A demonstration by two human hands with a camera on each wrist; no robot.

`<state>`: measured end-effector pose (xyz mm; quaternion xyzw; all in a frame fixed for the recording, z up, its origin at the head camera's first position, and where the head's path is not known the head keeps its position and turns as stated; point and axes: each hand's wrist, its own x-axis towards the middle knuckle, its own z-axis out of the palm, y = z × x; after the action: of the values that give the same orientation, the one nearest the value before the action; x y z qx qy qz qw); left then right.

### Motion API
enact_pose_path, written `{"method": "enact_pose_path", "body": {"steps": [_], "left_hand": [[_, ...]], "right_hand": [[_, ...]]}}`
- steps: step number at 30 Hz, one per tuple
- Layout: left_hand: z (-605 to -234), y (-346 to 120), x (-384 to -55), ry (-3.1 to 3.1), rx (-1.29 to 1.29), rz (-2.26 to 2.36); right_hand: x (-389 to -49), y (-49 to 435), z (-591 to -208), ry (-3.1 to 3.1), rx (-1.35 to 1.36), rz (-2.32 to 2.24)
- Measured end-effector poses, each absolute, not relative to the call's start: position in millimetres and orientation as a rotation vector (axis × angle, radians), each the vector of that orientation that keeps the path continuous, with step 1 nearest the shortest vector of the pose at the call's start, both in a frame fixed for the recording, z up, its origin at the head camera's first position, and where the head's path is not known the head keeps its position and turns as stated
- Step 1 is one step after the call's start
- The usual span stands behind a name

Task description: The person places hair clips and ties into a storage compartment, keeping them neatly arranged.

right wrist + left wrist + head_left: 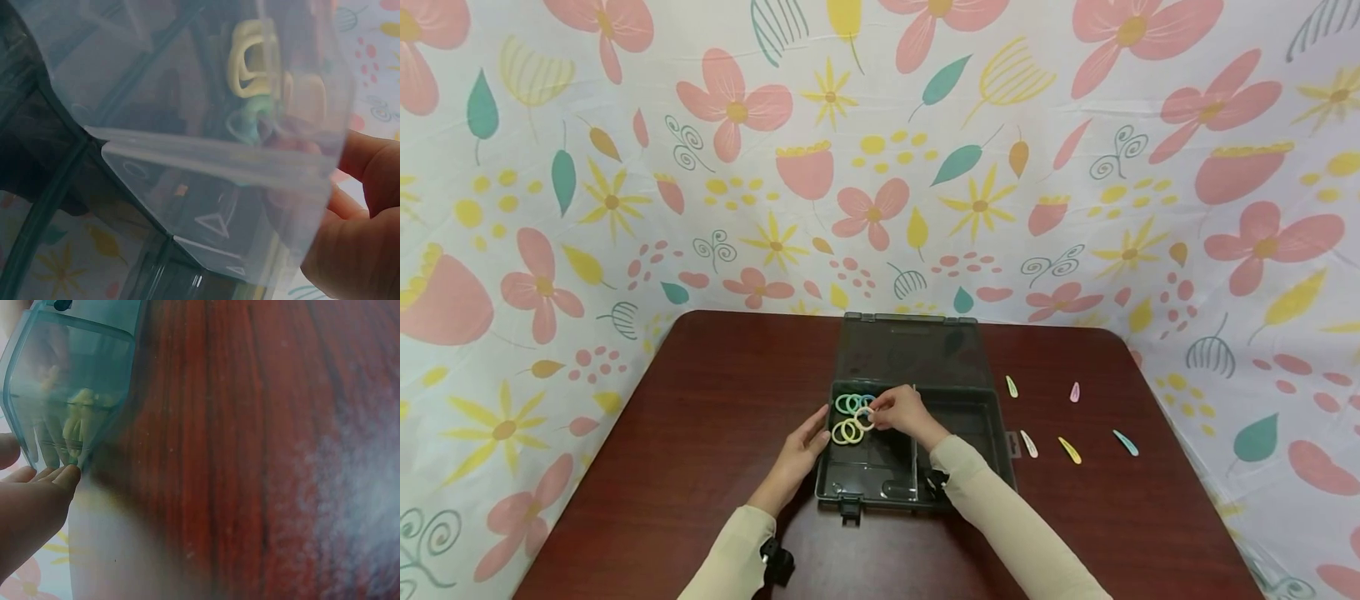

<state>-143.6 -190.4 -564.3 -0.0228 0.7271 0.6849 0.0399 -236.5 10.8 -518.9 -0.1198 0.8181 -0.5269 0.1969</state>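
A dark see-through plastic box [831,497] lies on the table with its lid tipped back. My right hand [901,412] pinches a cream hair tie [866,431] above the box's left compartment. Yellow hair ties [842,442] lie in that compartment, with green hair ties [838,407] and a blue one behind them, partly hidden by the hand. My left hand [797,458] touches the box's left wall from outside, its fingers extended. Through the clear wall in the right wrist view, a yellow hair tie [235,69] shows, and my right fingers are blurred behind the plastic.
A clear divider [914,471] splits the box. The lid [910,354] lies toward the patterned cloth at the back. Right of the box are hair clips: green [1012,386], pink [1075,392], whitish [1028,443], yellow [1070,450] and blue [1125,442].
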Motion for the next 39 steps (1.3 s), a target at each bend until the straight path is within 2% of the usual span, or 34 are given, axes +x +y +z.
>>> {"method": "enact_pose_path", "body": {"steps": [13, 28, 39], "left_hand": [[-566, -191, -145, 2.22, -0.069, 2.099], [-563, -190, -143, 2.217, -0.055, 2.103], [-563, -189, -142, 2.225, -0.078, 2.083]], "right_hand": [[-242, 4, -527, 2.301, -0.286, -1.313], [-242, 11, -518, 2.423, -0.422, -1.151], [-247, 39, -497, 2.432, -0.492, -1.329]]}}
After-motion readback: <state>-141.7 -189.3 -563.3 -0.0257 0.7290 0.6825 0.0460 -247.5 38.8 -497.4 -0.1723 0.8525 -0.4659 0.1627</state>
